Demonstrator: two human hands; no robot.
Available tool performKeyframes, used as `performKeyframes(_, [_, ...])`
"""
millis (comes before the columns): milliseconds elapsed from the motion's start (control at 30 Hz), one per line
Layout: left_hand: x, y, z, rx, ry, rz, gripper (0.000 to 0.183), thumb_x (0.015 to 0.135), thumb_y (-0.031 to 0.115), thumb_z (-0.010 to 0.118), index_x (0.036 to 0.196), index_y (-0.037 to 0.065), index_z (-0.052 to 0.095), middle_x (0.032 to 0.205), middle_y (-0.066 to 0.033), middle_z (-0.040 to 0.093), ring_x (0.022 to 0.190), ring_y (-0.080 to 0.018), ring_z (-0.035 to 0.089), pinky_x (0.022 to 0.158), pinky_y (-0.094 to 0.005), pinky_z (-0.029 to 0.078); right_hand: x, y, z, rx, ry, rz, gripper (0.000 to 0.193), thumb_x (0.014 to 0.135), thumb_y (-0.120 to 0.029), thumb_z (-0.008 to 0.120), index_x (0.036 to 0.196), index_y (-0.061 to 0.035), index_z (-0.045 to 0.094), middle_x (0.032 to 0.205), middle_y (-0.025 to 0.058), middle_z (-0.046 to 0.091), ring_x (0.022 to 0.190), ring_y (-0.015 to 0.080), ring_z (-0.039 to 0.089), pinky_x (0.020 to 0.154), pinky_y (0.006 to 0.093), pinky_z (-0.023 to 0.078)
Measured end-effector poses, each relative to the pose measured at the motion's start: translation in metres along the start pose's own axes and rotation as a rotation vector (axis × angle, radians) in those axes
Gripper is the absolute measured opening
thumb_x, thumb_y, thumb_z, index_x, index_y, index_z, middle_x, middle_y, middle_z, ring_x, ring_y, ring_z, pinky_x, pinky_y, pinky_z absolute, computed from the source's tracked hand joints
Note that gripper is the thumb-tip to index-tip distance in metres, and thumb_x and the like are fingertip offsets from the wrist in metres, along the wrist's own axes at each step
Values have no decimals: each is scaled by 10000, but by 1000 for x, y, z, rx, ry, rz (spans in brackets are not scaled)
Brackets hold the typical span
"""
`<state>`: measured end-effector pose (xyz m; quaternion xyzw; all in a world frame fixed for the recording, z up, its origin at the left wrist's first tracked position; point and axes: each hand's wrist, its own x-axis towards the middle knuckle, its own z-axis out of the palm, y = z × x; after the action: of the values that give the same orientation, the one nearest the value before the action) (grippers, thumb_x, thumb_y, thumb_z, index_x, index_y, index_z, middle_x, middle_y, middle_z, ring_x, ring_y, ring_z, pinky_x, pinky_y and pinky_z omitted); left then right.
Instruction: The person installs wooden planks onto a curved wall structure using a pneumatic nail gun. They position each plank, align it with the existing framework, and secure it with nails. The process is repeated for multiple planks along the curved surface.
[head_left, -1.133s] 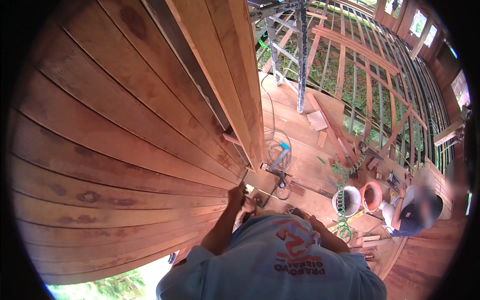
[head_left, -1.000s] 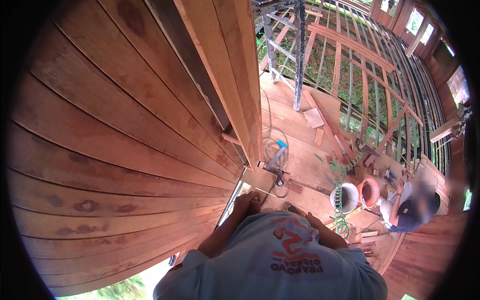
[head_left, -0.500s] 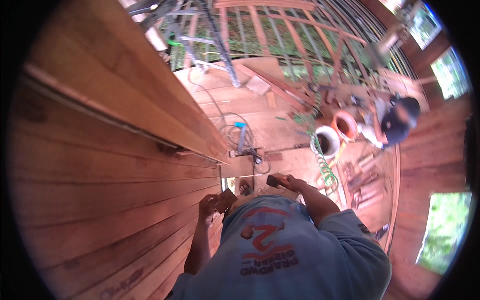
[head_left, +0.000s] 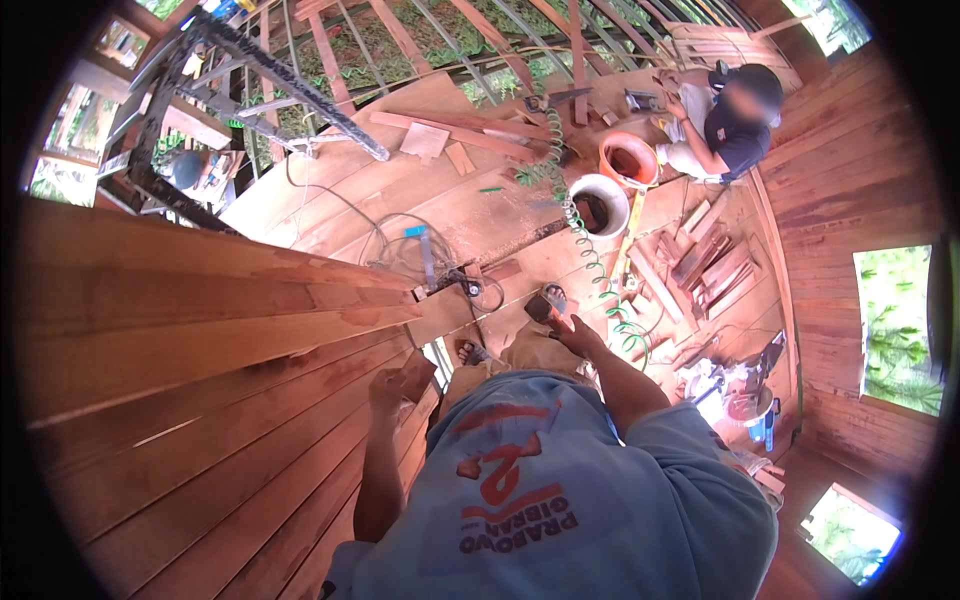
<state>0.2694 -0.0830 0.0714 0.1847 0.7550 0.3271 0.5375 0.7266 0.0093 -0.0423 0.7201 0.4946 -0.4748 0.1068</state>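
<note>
My left hand [head_left: 386,392] is closed on a small flat wood block [head_left: 419,374] beside the plank wall [head_left: 230,425]. My right hand [head_left: 577,338], in front of my body, grips a short tool with a dark end and a reddish-orange body [head_left: 541,309]; its exact kind is too small to make out. It hangs above the floor near my right foot [head_left: 553,293]. My left foot [head_left: 470,352] stands close to the wall's base.
A person [head_left: 735,130] sits at the far right beside an orange bucket [head_left: 655,166] and a white bucket [head_left: 622,225]. A green coiled hose [head_left: 590,262] crosses the floor. Wood offcuts [head_left: 705,268] lie to the right; a ladder [head_left: 285,85] stands far left.
My view has swung, so the ladder, buckets and seated person appear further left. My right hand has moved forward with its tool. My left hand has shifted slightly left, still holding the block.
</note>
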Motion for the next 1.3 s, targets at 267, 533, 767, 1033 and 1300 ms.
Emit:
performKeyframes(267, [28, 17, 77, 58, -32, -44, 245, 923, 142, 642, 1123, 1, 628, 939, -97, 661, 800, -203, 679, 706, -407, 594, 28, 50, -50, 190, -86, 52, 1093, 780, -710, 658, 1542, -7, 313, 1397, 291, 559, 1306, 409, 552, 1067, 471, 448])
performKeyframes(533, [88, 40, 173, 357, -326, 176, 217, 940, 127, 653, 1083, -36, 644, 884, -62, 646, 721, -158, 652, 613, -336, 579, 58, 85, -106, 286, -23, 125, 912, 799, -665, 678, 1456, -92, 407, 1248, 274, 645, 1175, 421, 633, 974, 491, 501])
performKeyframes(767, [125, 97, 258, 618, -459, 178, 179, 953, 122, 672, 1039, -35, 678, 876, -46, 668, 737, -107, 625, 605, -269, 514, 57, 106, -98, 879, 94, 370, 771, 814, -523, 737, 1374, -61, 477, 963, 171, 704, 807, 288, 706, 709, 423, 555])
performKeyframes(1033, [188, 106, 299, 876, -682, 507, 136, 888, 86, 716, 951, -23, 664, 847, -35, 646, 721, -103, 600, 591, -261, 494, 67, 107, -47, 1227, 293, 524, 713, 861, -160, 690, 1499, -67, 385, 763, 66, 596, 585, 150, 570, 493, 315, 477])
performKeyframes(1300, [236, 86, 312, 720, -498, 79, 202, 858, 135, 763, 927, -33, 676, 832, -38, 657, 720, -110, 602, 643, -277, 500, 89, 70, -61, 1211, 231, 248, 763, 800, -29, 540, 1536, -75, 345, 839, 87, 626, 609, 150, 596, 510, 295, 481])
